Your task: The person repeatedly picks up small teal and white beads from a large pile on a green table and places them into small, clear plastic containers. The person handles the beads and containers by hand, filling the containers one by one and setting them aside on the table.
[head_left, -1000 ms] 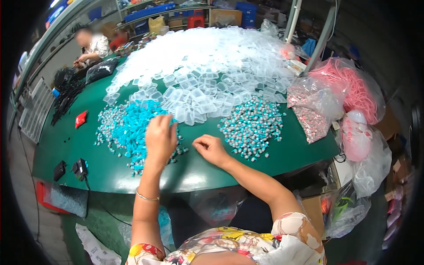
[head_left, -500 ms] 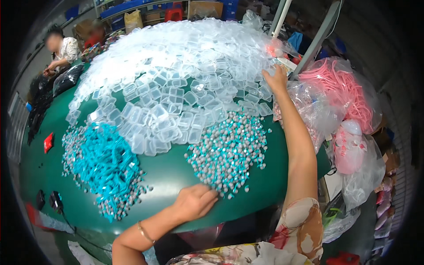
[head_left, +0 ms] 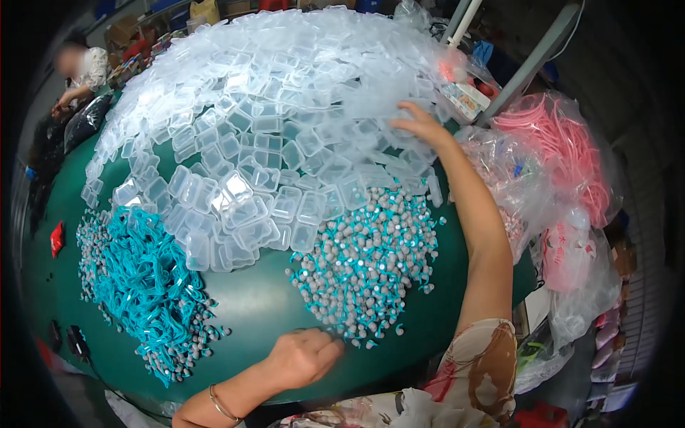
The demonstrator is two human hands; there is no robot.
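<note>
My right hand [head_left: 422,127] reaches across the right part of a wide heap of clear plastic boxes [head_left: 285,93], fingers spread and nothing visible in them. Near the table's front edge my left hand [head_left: 307,355] rests with its fingers curled in; whether anything is inside them is hidden. Just beyond it lies a pile of small grey pieces with turquoise tips [head_left: 364,267]. On the left is a mound of turquoise cords [head_left: 153,274], with more of the grey pieces around its edges.
A metal post [head_left: 531,64] rises at the back right. Beside it are a bag of pink cords [head_left: 556,150] and other clear bags. A small red packet [head_left: 57,240] and a black cable [head_left: 78,344] lie at left. A person [head_left: 82,75] sits at the far left.
My right hand has moved left from the table's right side to above the clear boxes. My left hand remains curled near the front edge. The whole view has shifted slightly.
</note>
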